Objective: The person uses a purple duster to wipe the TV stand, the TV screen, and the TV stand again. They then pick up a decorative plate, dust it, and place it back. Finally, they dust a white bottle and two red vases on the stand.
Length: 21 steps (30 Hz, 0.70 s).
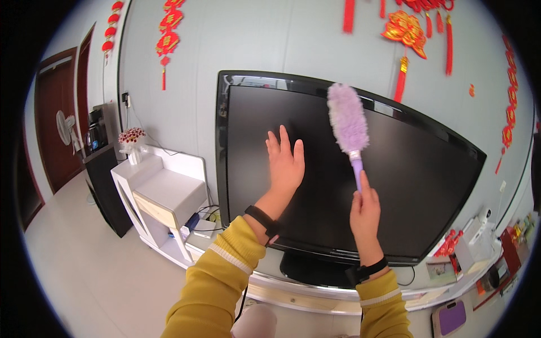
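A large black flat-screen television (315, 197) fills the middle of the view on a white stand. My right hand (366, 213) is closed around the purple handle of a fluffy lilac duster (348, 119). The duster points upward, its head overlapping the television's top edge; whether it touches the frame I cannot tell. My left hand (286, 161) is raised in front of the left half of the screen. Its fingers are stretched out, and nothing is in it. Both wrists wear dark bands below yellow sleeves.
White television cabinet (169, 194) at left bears a vase of small red flowers (132, 141), cables and a white box. Beyond it stand a black cabinet (110, 188) and a fan (65, 127). Red ornaments (406, 34) hang on the wall. A purple-topped scale-like object (451, 318) lies lower right.
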{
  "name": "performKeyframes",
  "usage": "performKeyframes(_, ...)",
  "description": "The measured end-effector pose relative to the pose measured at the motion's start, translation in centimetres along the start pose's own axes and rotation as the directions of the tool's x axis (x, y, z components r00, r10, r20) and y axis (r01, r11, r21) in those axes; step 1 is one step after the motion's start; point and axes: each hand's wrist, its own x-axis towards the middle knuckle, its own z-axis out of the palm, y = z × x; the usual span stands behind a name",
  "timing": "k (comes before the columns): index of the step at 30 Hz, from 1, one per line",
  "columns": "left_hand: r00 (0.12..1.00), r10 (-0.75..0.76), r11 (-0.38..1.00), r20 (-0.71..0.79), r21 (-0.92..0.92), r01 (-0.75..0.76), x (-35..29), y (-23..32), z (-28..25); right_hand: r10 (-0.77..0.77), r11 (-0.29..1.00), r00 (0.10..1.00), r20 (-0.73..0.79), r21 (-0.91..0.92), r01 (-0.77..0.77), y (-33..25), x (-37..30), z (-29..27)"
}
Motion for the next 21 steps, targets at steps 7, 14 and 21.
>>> performKeyframes(7, 0.991, -0.033, 0.994, -0.13, -0.11, 0.019, 3.7, -4.2, -3.6, -0.077, 0.989, 0.984, 0.164, 0.136, 0.055, -5.3, 1.3, 7.4)
performKeyframes(14, 0.983, -0.134, 0.991, -0.122, -0.013, 0.134, 0.9, -12.2, -5.0, -0.139, 0.988, 0.807, 0.574, 0.028, 0.15, -7.0, -3.4, 12.2)
performKeyframes(21, 0.734, -0.663, 0.748, 0.143, 0.135, 0.65, -11.8, -22.3, -4.1, -0.063, 0.974, 0.529, 0.846, -0.065, 0.219, -3.5, -8.0, 11.5)
